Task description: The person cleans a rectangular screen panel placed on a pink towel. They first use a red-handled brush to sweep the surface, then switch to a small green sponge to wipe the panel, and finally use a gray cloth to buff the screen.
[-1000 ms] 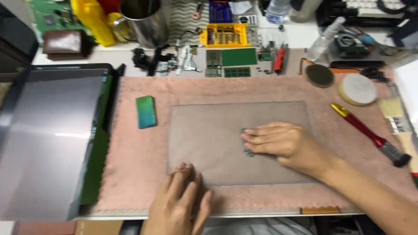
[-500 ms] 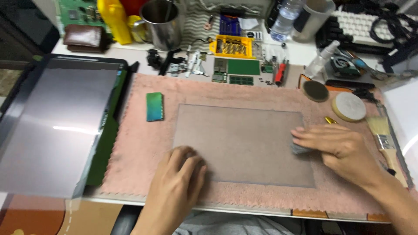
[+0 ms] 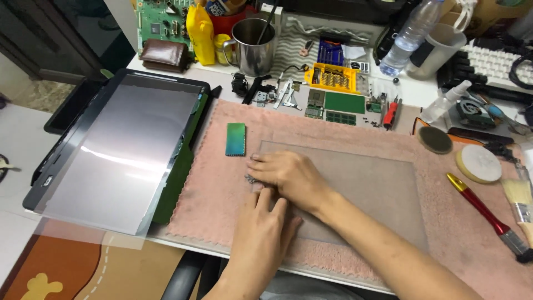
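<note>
A grey translucent rectangular sheet (image 3: 377, 183) lies flat on a pink towel (image 3: 211, 194). My right hand (image 3: 288, 175) reaches across to the sheet's left edge, fingers curled and pressing a small dark grey pad (image 3: 250, 179) against it. Just below, my left hand (image 3: 261, 233) lies flat with its fingers spread on the sheet's near left corner, touching the right hand. A small green card (image 3: 235, 139) rests on the towel just beyond the right hand.
A large display panel (image 3: 122, 150) lies left of the towel. A red-handled tool (image 3: 483, 208), a paintbrush (image 3: 519, 205), a white round puck (image 3: 478, 164) and a dark disc (image 3: 435, 140) lie at the right. Behind are circuit boards (image 3: 340, 103), a yellow bit case (image 3: 333, 76) and a metal mug (image 3: 254, 39).
My right hand has slid the pad from the sheet's right side across to its left edge. The left hand stays pressed on the near left part of the sheet.
</note>
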